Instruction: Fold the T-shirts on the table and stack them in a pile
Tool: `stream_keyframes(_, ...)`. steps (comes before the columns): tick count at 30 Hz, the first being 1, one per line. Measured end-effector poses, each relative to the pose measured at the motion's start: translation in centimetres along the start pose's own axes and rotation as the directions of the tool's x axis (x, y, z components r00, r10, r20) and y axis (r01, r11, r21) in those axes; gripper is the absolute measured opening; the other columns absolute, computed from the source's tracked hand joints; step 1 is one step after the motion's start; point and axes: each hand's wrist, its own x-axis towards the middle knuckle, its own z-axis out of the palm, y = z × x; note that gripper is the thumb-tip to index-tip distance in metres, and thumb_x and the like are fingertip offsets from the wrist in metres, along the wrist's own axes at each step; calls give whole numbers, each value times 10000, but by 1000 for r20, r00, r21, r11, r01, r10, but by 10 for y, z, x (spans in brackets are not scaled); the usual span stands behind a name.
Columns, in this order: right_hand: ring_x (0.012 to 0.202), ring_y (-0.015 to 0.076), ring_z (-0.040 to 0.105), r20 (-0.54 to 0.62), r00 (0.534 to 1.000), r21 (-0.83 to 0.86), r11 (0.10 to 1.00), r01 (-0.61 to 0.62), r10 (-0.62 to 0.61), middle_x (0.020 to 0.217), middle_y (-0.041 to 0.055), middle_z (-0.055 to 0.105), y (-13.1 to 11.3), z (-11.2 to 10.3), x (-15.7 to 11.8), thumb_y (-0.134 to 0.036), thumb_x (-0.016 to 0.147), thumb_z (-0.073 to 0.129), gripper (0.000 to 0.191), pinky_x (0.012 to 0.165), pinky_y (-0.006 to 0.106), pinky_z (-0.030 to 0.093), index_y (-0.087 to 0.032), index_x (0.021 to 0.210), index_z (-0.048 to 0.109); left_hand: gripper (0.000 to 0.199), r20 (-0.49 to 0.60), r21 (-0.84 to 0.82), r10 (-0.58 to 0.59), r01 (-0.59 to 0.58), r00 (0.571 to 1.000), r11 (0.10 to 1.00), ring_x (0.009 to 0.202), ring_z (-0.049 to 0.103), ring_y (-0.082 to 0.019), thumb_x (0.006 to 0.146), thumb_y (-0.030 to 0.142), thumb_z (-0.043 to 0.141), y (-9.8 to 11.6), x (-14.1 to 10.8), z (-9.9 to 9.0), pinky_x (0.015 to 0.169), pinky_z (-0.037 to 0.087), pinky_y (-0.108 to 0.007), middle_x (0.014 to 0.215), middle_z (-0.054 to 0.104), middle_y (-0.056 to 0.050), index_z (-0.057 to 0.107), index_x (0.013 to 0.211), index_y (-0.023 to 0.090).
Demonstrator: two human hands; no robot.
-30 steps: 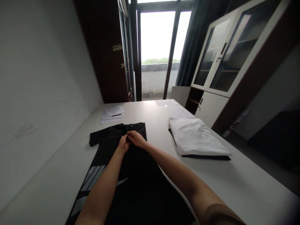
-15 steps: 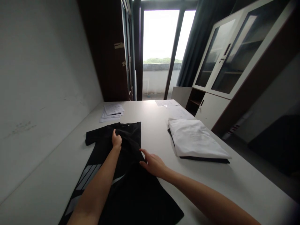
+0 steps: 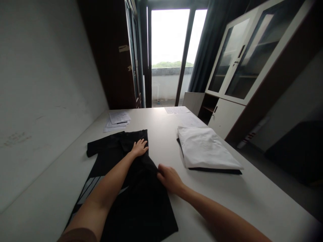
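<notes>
A black T-shirt with grey printed panels lies on the white table, its collar end away from me and its right part folded inward. My left hand rests flat on the cloth near the collar, fingers spread. At the shirt's right edge, my right hand has its fingers closed on the black fabric. My left forearm covers part of the grey print. One short sleeve sticks out at the far left of the shirt.
To the right lies a folded white garment on top of a black one. Papers are stacked at the far left of the table, beside the wall. Tall cabinets and a glass door stand beyond.
My left hand has shifted right across the shirt and opened from a closed grip to spread fingers. My right hand has closed on the edge, and the shirt's lower right corner has moved left.
</notes>
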Motion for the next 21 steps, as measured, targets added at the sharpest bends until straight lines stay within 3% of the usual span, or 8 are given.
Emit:
stream_keyframes(4,679,155,524,-133,985,167,982,-88,111,700,-22,581,19,-27,28,-237,887,504,117,634,261,310,-228,771,489,630,13,-15,-19,19,1000,1000,1568,172,-334,967,551,441,-3,22,4,1212,84,-647,1682,241,-163,455,1514,237)
stream_keyframes(6,685,160,533,-158,981,158,984,-85,110,708,-21,585,25,-38,33,-262,905,502,124,640,264,327,-231,785,490,646,-18,-23,-63,62,998,998,1569,166,-341,967,565,422,1,31,7,1214,74,-646,1684,232,-168,451,1520,231)
stream_keyframes(9,736,176,576,-184,981,8,998,-63,63,838,5,634,27,-46,23,-292,912,546,62,671,277,362,-236,935,532,634,-115,-45,-147,143,982,989,1566,169,-354,952,543,451,7,43,14,1210,57,-661,1675,261,-170,466,1507,236)
stream_keyframes(11,827,202,607,-194,981,-125,992,-36,11,991,49,645,29,-44,6,-337,913,590,169,702,294,395,-238,1038,535,609,-174,-82,-196,184,965,980,1562,177,-356,941,515,477,10,50,17,1207,42,-671,1665,290,-169,486,1484,239)
stream_keyframes(15,1000,282,603,-97,993,-336,941,26,-63,1103,99,617,38,-32,-34,-420,876,672,250,795,362,463,-256,1034,569,558,-223,-172,-245,209,944,963,1539,230,-379,911,470,539,7,63,12,1208,64,-675,1626,376,-166,557,1412,225)
stream_keyframes(17,1024,302,593,-75,995,-400,916,29,-65,1110,115,617,43,-29,-44,-379,873,674,202,824,393,479,-257,1013,594,501,-248,-217,-239,187,939,958,1505,308,-378,910,407,541,3,65,5,1218,135,-641,1570,459,-169,602,1363,202)
stream_keyframes(21,987,287,601,-65,998,-464,886,-7,-26,1104,133,634,48,-28,-40,-145,854,605,159,798,385,479,-246,975,628,456,-298,-242,-175,103,938,965,1385,487,-292,869,206,492,-10,57,-14,1213,313,-453,1443,585,-140,659,1291,160)
